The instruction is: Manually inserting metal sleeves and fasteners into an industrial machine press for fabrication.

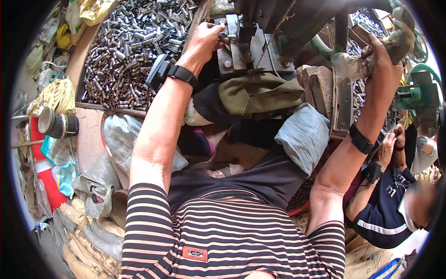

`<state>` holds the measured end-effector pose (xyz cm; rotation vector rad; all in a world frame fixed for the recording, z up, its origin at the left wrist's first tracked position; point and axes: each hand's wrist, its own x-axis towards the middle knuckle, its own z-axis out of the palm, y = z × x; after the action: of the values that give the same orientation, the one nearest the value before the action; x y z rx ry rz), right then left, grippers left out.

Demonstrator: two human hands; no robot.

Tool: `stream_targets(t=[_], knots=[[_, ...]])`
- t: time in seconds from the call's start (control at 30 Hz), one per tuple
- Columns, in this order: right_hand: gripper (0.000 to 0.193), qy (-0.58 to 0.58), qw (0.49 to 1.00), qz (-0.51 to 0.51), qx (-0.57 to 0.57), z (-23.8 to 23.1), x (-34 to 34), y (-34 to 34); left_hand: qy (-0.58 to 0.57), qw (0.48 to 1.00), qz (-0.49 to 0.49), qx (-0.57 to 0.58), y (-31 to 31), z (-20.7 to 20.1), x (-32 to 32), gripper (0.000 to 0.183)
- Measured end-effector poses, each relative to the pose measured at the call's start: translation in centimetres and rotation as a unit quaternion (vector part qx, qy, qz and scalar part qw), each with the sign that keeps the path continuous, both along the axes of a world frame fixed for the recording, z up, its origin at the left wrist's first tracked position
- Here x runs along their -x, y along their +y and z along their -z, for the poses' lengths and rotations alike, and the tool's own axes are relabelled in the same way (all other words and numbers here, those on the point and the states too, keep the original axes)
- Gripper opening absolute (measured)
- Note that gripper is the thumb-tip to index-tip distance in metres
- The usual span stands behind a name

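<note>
My left hand (204,45) is at the metal fixture (234,58) of a bench press. Its thumb and fingers are closed at the fixture's left end, and whatever they pinch is too small and hidden to name. My right hand (384,59) is raised at the right, with its fingers closed around a lever (403,35) wrapped in cloth and plastic. Left of my left hand, a wide tray (139,113) holds a heap of short metal tubes (132,46). An olive cloth (260,93) hangs below the fixture.
More metal pieces (367,23) lie in trays at the right, beside stacked bricks (318,88). A co-worker (385,204) sits at the right near a green machine (413,95). Sacks (88,242) and a dark container (58,123) stand at the left. Grey-blue cloth (304,135) covers my knee.
</note>
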<state>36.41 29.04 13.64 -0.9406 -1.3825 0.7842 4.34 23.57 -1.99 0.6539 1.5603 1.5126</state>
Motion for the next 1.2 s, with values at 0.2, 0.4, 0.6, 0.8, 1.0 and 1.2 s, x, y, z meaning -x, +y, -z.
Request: stream_targets(t=[0.2, 0.4, 0.6, 0.8, 1.0, 1.2], knots=[[0.012, 0.002, 0.999, -0.05, 0.0, -1.3, 0.6, 0.5, -0.029, 0.998, 0.032, -0.045, 0.0, 1.3, -0.3, 0.022], [0.011, 0.018, 0.999, -0.001, -0.031, 0.1, 1.1, 0.6, 0.039, 0.999, 0.022, -0.006, 0.5, 2.4, -0.8, 0.023], [0.009, 0.133, 0.973, 0.152, -0.112, 6.9, 3.1, 0.9, 0.316, 0.944, 0.059, 0.07, 2.2, 0.9, -2.6, 0.026], [0.009, 0.029, 0.997, 0.026, -0.073, 4.1, 2.6, -0.3, 0.516, 0.853, 0.069, 0.039, 1.4, 2.3, 2.6, 0.035], [0.009, 0.019, 1.0, -0.022, -0.007, 0.1, 0.1, 0.5, 0.035, 0.998, 0.048, 0.027, -0.4, -0.1, 1.2, 0.028], [0.012, 0.016, 0.999, -0.031, -0.001, -0.8, 0.7, 0.8, 0.004, 0.996, 0.072, -0.052, -0.3, 1.8, 0.9, 0.023]])
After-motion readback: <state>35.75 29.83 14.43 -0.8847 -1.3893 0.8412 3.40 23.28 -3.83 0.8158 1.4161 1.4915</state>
